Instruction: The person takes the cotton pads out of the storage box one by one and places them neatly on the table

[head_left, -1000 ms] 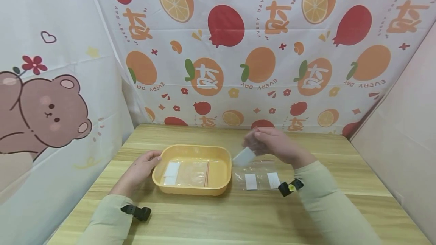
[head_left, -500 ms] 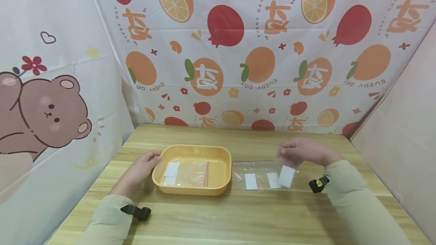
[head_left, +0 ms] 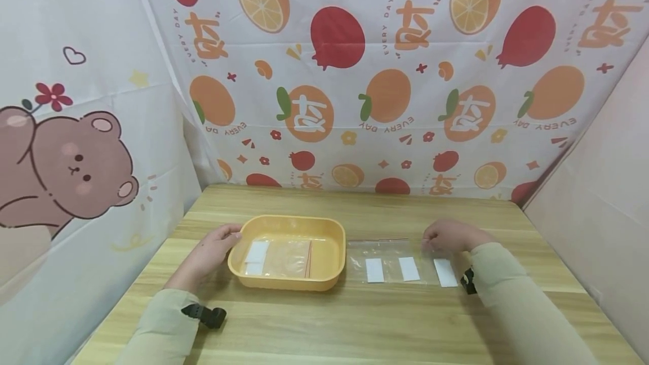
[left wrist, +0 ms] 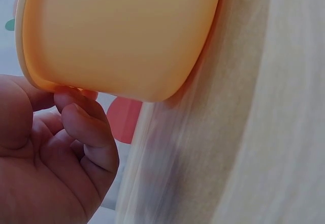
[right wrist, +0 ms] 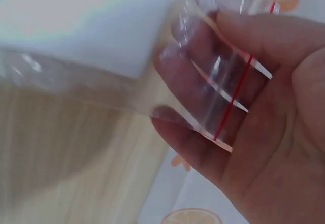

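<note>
My left hand [head_left: 210, 252] pinches the left rim of a yellow plastic tray [head_left: 286, 284], thumb and fingertips at its edge in the left wrist view. Inside the tray lie clear zip bags [head_left: 289, 258] with white rectangles and red seal lines. Toward the right, my right hand [head_left: 451, 235] pinches a clear zip bag [right wrist: 76, 84] near its red zip line, over the table. That bag carries a white rectangle [head_left: 445, 273], large in the right wrist view. Just left of it, clear zip bags with white rectangles [head_left: 375, 270] lie flat, overlapping, beside the tray.
The wood-grain table [head_left: 324, 331] runs back to a hanging fruit-print cloth [head_left: 337, 100]. A bear-print cloth [head_left: 76, 168] hangs along the left side, and a pale panel [head_left: 598, 185] borders the right.
My right hand has carried its zip bag from beside the tray to the right and lowered it at the end of the row of bags. The left hand and tray have stayed put.
</note>
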`<move>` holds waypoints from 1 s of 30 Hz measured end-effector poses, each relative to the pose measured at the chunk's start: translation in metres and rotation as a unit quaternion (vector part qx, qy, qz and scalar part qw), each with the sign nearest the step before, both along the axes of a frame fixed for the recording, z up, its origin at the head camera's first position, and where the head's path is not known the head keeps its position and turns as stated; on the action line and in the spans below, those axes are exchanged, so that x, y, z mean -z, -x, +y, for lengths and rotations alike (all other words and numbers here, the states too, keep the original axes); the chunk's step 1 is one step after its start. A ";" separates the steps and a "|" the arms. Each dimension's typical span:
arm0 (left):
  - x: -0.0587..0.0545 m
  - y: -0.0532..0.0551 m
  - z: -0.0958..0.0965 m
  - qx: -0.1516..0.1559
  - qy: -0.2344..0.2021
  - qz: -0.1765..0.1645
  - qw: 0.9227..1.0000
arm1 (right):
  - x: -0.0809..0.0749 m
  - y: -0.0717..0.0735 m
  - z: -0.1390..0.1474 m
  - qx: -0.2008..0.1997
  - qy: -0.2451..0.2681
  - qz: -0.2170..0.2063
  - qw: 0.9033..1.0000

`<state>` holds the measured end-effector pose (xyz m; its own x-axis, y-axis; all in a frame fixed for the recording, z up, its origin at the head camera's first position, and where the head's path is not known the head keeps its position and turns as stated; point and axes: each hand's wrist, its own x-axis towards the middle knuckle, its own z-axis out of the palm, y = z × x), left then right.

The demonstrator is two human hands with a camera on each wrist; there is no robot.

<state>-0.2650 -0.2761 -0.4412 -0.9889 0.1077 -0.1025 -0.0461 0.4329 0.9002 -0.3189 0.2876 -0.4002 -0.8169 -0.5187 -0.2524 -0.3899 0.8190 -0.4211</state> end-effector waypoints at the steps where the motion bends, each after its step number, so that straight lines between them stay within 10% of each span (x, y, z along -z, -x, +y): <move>1: 0.000 0.000 0.000 0.002 0.004 0.002 1.000 | 0.003 0.001 -0.001 0.004 -0.007 0.008 1.000; 30: 0.001 -0.001 -0.001 0.008 0.007 0.014 1.000 | 0.035 0.009 -0.009 0.067 -0.026 0.087 0.994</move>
<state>-0.2642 -0.2769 -0.4421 -0.9895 0.1229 -0.0764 -0.0136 0.4465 0.8947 -0.3281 0.2789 -0.4354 -0.9117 -0.3918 -0.1239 -0.3388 0.8873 -0.3129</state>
